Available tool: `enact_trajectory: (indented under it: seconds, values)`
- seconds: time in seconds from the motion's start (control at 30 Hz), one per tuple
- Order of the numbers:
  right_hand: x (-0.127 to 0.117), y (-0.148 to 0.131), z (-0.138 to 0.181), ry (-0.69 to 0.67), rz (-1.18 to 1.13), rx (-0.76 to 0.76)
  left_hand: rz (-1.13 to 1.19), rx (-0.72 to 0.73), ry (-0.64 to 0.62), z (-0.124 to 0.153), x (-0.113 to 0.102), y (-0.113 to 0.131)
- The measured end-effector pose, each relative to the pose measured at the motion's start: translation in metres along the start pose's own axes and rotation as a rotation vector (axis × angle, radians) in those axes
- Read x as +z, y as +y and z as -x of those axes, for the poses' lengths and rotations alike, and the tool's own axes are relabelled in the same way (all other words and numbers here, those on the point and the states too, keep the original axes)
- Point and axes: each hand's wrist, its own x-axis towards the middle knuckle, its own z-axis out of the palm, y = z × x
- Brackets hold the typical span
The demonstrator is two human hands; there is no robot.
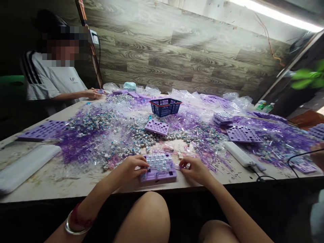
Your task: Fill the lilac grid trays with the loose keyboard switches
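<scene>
In front of me at the table edge lies a small purple keyboard (162, 176), most of its upper rows filled with clear keycaps. My left hand (130, 170) grips its left side, thumb and fingers bent around the edge. Just off the right side, my right hand (196, 169) pinches a small clear-pinkish piece that looks like a long keycap (179, 166). Its exact shape is partly hidden by the fingers. Behind the keyboard lie loose clear and pink keycaps (165, 147) and a heap of small key switches (136, 135).
A dark blue basket (165, 107) stands mid-table behind another purple keyboard case (157, 127). Purple cases (42, 130) lie left and right (243, 134). White bars (27, 167) and a power strip (238, 153) with cables flank me. A co-worker (58, 74) sits far left; another's hand (317, 155) shows right.
</scene>
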Motion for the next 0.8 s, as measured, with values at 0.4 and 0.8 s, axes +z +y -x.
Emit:
enact_trajectory:
  seconds: [0.4, 0.8]
  values:
    - [0.001, 0.002, 0.0, -0.007, -0.017, 0.011, -0.041, 0.002, -0.062, -0.006, 0.0, 0.014]
    - [0.001, 0.004, 0.0, 0.006, -0.003, -0.021, -0.146, -0.001, -0.103, -0.014, 0.002, 0.021]
